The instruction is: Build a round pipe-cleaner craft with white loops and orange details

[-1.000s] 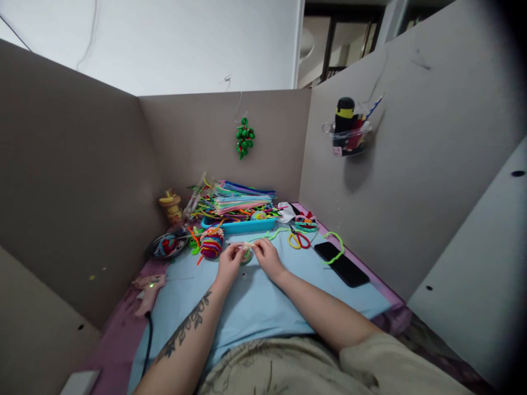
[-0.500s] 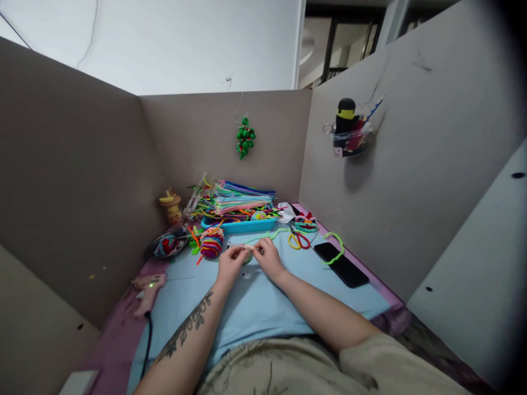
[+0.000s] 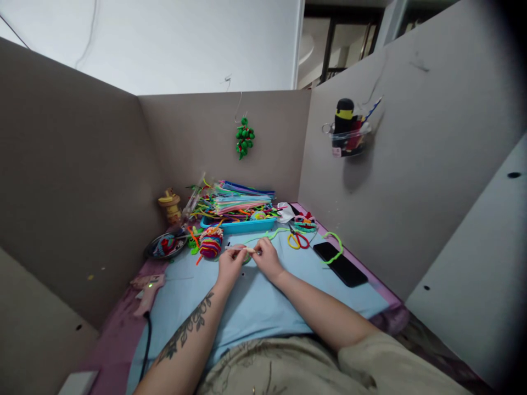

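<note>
Both hands meet over the blue mat (image 3: pixel 263 307), near its far end. The left hand (image 3: pixel 229 265) and right hand (image 3: pixel 268 260) each pinch an end of a short pale stick (image 3: pixel 240 248), fingertips closed on it; it is too small to say what it is made of. It sits just above the mat, between the two hands, and the fingers cover both of its ends. Something greenish shows just under it, mostly hidden by the hands.

Just left of the left hand stands a striped ball (image 3: pixel 211 242) of wound pipe cleaners. Behind it a teal tray (image 3: pixel 239 224) holds a heap of pipe cleaners (image 3: pixel 236 201); the heap spills over the rim, so the tray's inside cannot be seen. A green pipe cleaner (image 3: pixel 267 235) trails from the hands toward the scissors (image 3: pixel 298 238). A phone (image 3: pixel 340 263) lies near the right partition with a green loop (image 3: pixel 334 247) over its corner.

At the left edge a glue gun (image 3: pixel 145 289) rests on the purple cloth, its cord running out of view below. A dark dish (image 3: pixel 165 246) beside it holds small bits I cannot make out. A green ornament (image 3: pixel 244 137) hangs on the back partition, and a clear cup (image 3: pixel 348 137) on the right one.
</note>
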{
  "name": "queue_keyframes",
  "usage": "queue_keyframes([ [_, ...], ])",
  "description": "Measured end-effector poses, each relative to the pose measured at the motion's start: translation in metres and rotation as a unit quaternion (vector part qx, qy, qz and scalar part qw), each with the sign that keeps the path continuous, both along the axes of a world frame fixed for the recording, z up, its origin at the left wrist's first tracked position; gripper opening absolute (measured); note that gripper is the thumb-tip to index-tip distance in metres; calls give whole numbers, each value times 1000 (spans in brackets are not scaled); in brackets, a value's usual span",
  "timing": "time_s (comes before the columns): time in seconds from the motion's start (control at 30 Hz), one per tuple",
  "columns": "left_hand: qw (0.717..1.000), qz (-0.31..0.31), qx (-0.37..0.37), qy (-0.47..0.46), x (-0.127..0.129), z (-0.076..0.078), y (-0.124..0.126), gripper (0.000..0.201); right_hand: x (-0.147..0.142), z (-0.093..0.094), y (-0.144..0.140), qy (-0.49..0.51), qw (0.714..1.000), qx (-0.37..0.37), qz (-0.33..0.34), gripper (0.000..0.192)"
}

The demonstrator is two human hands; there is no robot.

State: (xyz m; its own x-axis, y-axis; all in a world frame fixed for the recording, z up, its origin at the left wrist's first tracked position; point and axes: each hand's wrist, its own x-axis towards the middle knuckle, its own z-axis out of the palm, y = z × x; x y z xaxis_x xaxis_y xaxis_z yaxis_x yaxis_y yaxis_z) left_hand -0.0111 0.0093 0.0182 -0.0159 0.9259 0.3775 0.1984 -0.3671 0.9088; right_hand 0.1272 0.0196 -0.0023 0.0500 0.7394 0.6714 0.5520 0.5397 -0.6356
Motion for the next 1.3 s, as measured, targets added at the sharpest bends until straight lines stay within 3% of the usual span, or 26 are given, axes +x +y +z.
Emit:
queue_keyframes([
  [0.5, 996, -11, 80, 42, -9, -8, 11, 17, -1, 0, -4, -46, 988, -30, 142, 18],
  [0.67, 998, -19, 51, 12, -7, -3, 6, 21, 1, 0, -3, -37, 993, -17, 106, 20],
  [0.87, 1000, 16, 22, 12, -7, -1, 4, 24, 2, 1, -4, -21, 998, 1, 63, 19],
  [1.3, 1000, 0, -28, 7, -4, 1, 2, 26, 3, -2, -1, -32, 999, -7, 15, 11],
])
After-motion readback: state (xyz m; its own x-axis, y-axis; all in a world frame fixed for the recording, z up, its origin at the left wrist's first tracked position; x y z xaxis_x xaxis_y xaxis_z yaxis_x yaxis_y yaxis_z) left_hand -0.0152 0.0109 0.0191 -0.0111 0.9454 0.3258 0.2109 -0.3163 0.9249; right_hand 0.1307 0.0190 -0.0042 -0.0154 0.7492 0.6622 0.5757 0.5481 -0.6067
